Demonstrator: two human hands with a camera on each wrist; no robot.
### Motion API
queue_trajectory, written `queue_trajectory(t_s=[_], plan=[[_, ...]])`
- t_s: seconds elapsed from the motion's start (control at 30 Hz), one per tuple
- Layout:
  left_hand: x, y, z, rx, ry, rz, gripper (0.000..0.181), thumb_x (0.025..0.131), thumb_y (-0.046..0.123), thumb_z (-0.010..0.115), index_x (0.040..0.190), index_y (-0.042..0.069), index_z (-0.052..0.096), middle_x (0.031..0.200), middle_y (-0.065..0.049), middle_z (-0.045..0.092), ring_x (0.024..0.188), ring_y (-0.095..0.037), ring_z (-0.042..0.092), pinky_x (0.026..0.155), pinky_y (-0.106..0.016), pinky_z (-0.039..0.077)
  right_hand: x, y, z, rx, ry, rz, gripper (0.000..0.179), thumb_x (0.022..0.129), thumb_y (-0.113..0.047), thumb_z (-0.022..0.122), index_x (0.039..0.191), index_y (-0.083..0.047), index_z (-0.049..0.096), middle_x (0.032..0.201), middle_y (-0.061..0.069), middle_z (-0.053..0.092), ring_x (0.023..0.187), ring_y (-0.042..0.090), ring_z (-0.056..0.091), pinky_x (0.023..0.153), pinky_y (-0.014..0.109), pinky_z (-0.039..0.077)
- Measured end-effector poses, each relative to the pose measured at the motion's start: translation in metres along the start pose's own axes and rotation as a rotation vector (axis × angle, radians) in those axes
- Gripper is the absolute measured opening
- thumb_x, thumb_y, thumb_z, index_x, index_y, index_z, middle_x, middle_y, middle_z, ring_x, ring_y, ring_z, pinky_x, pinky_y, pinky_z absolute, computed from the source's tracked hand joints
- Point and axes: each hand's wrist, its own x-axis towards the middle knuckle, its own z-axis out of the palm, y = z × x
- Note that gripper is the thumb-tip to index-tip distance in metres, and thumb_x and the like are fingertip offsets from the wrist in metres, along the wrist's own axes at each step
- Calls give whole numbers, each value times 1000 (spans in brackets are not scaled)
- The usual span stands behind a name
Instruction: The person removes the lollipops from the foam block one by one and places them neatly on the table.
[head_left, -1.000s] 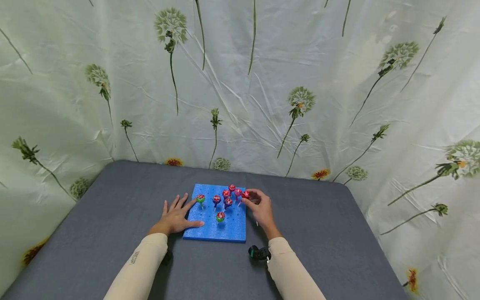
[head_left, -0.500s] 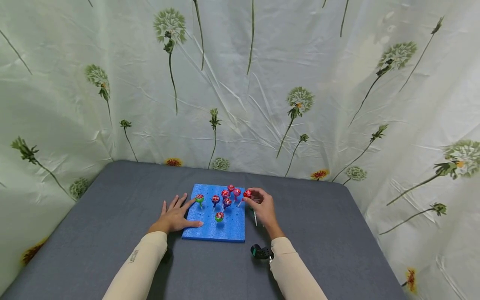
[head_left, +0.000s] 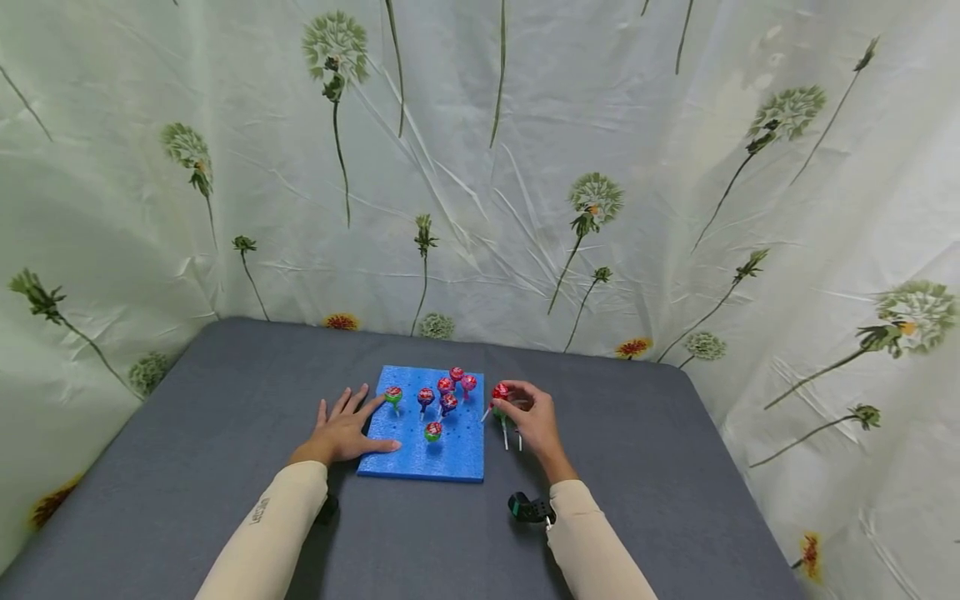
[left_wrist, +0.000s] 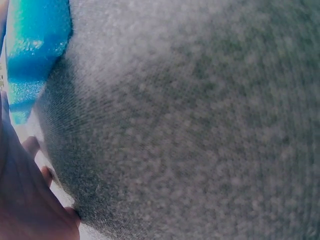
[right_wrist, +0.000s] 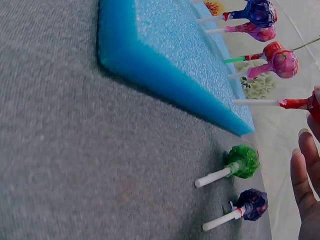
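Note:
My right hand (head_left: 534, 423) pinches a red lollipop (head_left: 500, 391) by its wrapped head, just off the right edge of a blue foam board (head_left: 405, 462). In the right wrist view its white stick points toward the board. My left hand (head_left: 339, 435) lies spread on the board's left side, fingers straight. Several lollipops stand upright in the board, among them a left green lollipop (head_left: 393, 395), a front green lollipop (head_left: 432, 431), a purple lollipop (head_left: 426, 397) and a pink lollipop (head_left: 468, 382). The left wrist view shows mostly tablecloth.
Beside the board, below my right hand, a loose green lollipop (right_wrist: 243, 162) and a dark purple lollipop (right_wrist: 252, 204) lie on the grey table (head_left: 637, 467). Small holes dot the foam. A flower-printed curtain (head_left: 480, 208) hangs behind the table.
The right hand has shifted right with the red lollipop, from the board's right edge to just beyond it. The loose lollipops' sticks show more beneath it. The left hand stays on the board.

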Motion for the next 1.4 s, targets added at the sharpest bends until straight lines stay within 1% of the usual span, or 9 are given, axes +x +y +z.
queue_trajectory(t_s=[0.13,0.3,0.37,0.6,0.77,1.0,1.13,1.23,1.4], plan=[[0,0,-1,-3,-6,-4,115,67,85,55,153,12,27,158,-24,8,143,-48,-4,106,-65,-17,-2,-3,-4,31,1,18,31,82,-10,78,110,-2,68,97,13,67,88,19,60,76,22,49],[0,-1,-1,-3,-11,-4,116,68,84,56,153,12,27,158,-24,8,143,-48,-4,106,-65,-17,-10,-18,-13,40,-7,-6,28,82,-3,75,108,6,66,97,20,66,87,24,60,72,22,49],[-1,-1,-2,-4,-8,-1,115,67,84,56,153,12,27,158,-24,8,143,-48,-4,106,-65,-17,-11,-19,-16,34,2,-15,27,82,-3,75,106,7,67,96,20,66,84,24,60,69,22,49],[-3,2,-5,-1,-18,-3,115,68,85,55,153,13,26,159,-24,8,143,-48,-5,106,-65,-17,-5,9,-22,45,39,-18,27,81,-8,78,106,0,70,96,13,69,83,18,60,71,22,49],[-3,4,-6,7,-21,10,115,68,85,54,153,14,26,158,-24,8,143,-48,-4,107,-65,-16,-6,18,-31,69,71,-19,27,80,-5,78,105,0,70,96,16,68,82,16,60,72,22,49],[-4,7,-4,13,-18,23,112,70,81,57,153,13,26,159,-23,9,144,-47,-2,108,-66,-12,-7,24,-42,51,95,22,26,81,-4,77,105,2,70,95,14,69,79,7,59,71,18,48],[-6,8,-6,-1,-9,28,109,72,78,60,153,12,28,158,-24,11,143,-48,0,108,-67,-10,-7,28,-46,62,86,42,24,82,0,75,104,6,69,97,20,68,80,9,59,72,18,48],[-6,6,-5,0,-9,26,111,70,80,59,153,13,27,159,-23,10,144,-47,-1,108,-66,-12,-8,31,-49,60,90,44,25,83,-1,74,106,7,69,99,22,68,81,11,59,72,19,48],[-1,-2,1,1,12,22,114,68,84,56,153,14,26,159,-22,8,144,-46,-3,108,-64,-15,-10,39,-50,22,118,44,27,83,-6,76,108,4,70,100,18,70,80,6,60,69,17,48]])
